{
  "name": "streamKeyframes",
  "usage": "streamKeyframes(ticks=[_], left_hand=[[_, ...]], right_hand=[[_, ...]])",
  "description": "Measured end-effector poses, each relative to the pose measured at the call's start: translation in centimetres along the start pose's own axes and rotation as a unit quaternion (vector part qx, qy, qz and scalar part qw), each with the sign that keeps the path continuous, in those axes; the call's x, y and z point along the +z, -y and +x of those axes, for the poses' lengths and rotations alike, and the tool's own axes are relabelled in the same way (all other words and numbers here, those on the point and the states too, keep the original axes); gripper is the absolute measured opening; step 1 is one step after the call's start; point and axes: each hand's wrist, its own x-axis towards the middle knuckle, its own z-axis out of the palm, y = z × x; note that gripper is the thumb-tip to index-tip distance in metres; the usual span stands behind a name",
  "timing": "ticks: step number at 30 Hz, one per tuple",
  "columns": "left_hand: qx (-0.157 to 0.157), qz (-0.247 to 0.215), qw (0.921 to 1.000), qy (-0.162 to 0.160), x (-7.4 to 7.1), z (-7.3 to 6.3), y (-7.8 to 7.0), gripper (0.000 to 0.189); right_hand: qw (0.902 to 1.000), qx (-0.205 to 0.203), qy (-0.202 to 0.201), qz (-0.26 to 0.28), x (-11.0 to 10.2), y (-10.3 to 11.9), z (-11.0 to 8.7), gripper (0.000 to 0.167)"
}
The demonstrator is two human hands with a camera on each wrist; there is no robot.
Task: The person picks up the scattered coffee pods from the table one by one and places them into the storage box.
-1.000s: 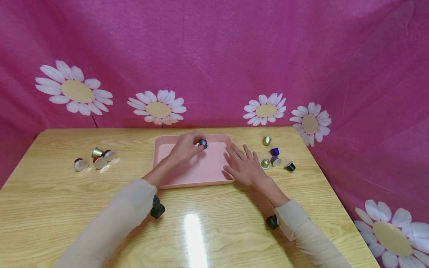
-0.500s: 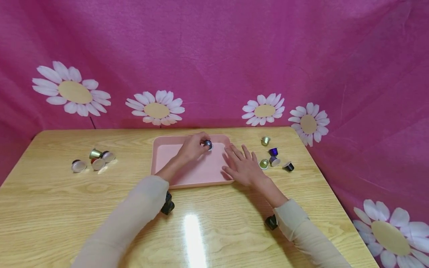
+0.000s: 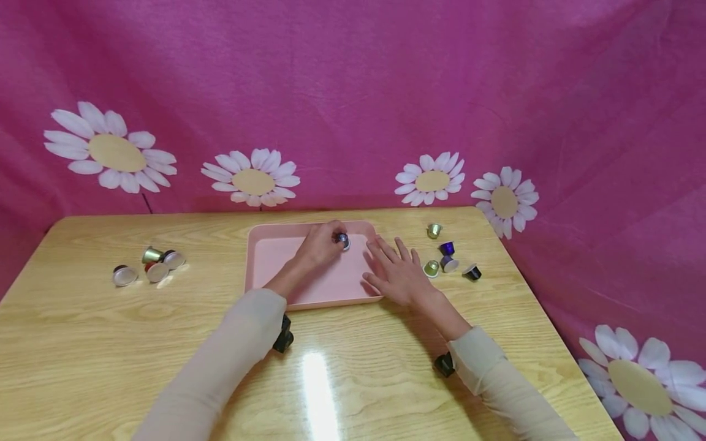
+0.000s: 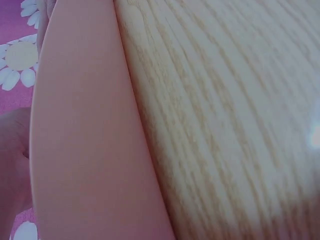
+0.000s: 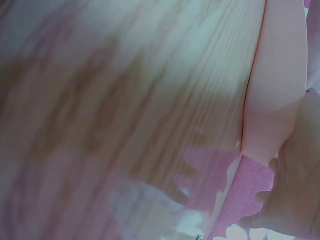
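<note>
In the head view my left hand (image 3: pixel 320 246) is over the pink tray (image 3: pixel 295 294), pinching a dark coffee capsule (image 3: pixel 344 240) between thumb and fingers. The capsule's pale rim faces down; whether it touches the tray floor I cannot tell. My right hand (image 3: pixel 401 277), fingers spread and fairly straight, lies at the tray's right edge and holds nothing. Just right of it sits a green-gold capsule (image 3: pixel 431 268). The left wrist view is mostly the tray's outer wall (image 4: pixel 90 130); the right wrist view shows part of the right hand (image 5: pixel 295 185) beside that wall.
Right of the tray lie more capsules: gold (image 3: pixel 434 230), blue (image 3: pixel 447 248), purple (image 3: pixel 449 264) and black (image 3: pixel 472 272). A second group on the left includes a gold one (image 3: pixel 152 254) and several with pale lids showing (image 3: pixel 125 276). A pink flowered cloth (image 3: pixel 342 110) hangs behind the wooden table (image 3: pixel 375 373).
My left hand has shifted right across the tray with the dark capsule, mostly in the first half second. The right hand has stayed at the tray's edge.
</note>
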Motion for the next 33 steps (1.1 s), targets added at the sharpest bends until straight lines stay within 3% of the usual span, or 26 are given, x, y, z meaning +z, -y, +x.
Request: streamKeyframes(ticks=[33], left_hand=[[0.015,0.033,0.9993,0.012,0.56,0.65,0.06,0.017]], right_hand=[[0.9999,0.003,-0.001,-0.010,0.08,-0.03,0.10,0.072]])
